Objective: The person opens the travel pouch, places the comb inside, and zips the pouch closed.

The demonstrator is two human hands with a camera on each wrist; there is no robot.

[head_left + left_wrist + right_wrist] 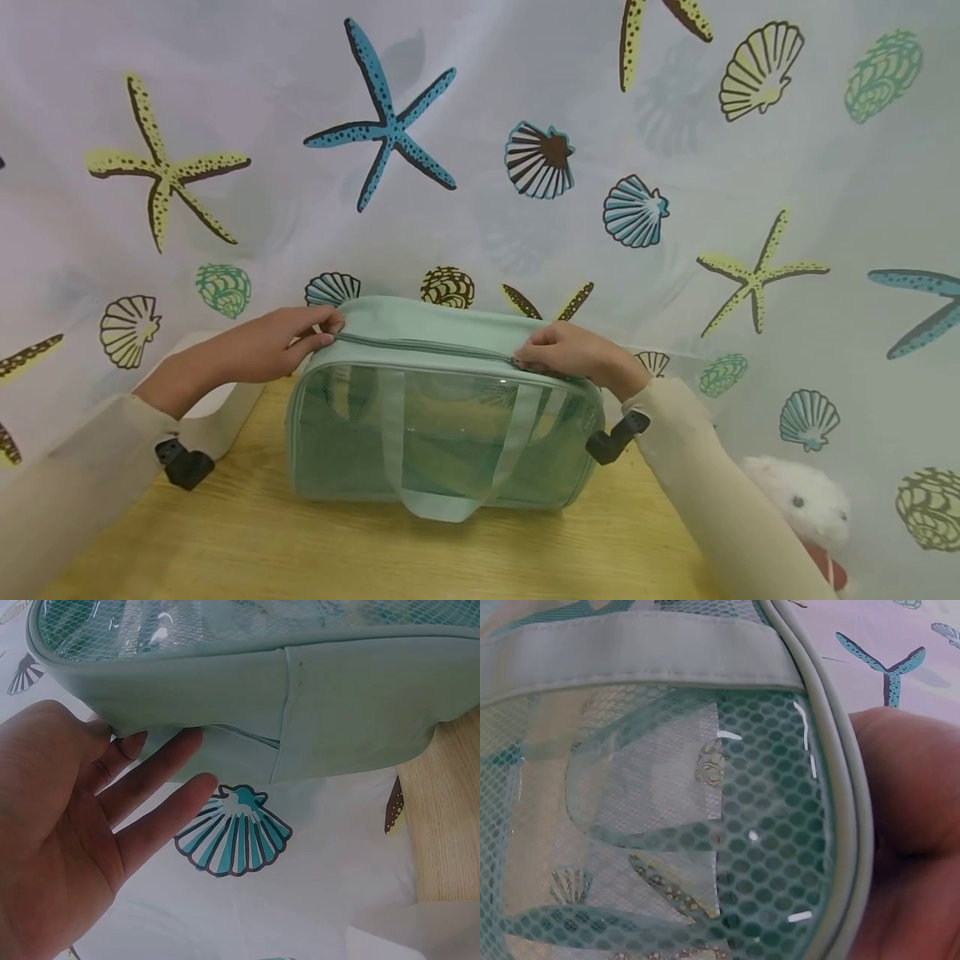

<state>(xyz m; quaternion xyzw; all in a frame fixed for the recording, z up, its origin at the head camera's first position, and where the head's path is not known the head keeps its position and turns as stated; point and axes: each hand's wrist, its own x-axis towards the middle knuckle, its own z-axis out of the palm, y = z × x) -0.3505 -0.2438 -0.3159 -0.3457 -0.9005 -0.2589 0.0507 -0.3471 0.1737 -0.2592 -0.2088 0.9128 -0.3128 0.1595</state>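
A mint-green toiletry bag (450, 325) with a see-through front panel stands upright on the wooden table. Its strap handle (442, 507) hangs down the front. Along the top runs a zipper (427, 346). My left hand (270, 343) pinches the bag's upper left end, beside the zipper; in the left wrist view its thumb and a finger grip the fabric, the other fingers extended. At the zipper's right part, my right hand (576, 357) pinches with thumb and fingers; the zipper pull itself is hidden. The right wrist view shows the mesh-patterned panel (769, 772) and part of that hand.
Behind the bag hangs a white cloth (487, 225) printed with starfish and shells. A white box-like object (225, 417) stands at the left, partly behind my left arm. A white plush toy (802, 500) sits at the right, beside my right sleeve.
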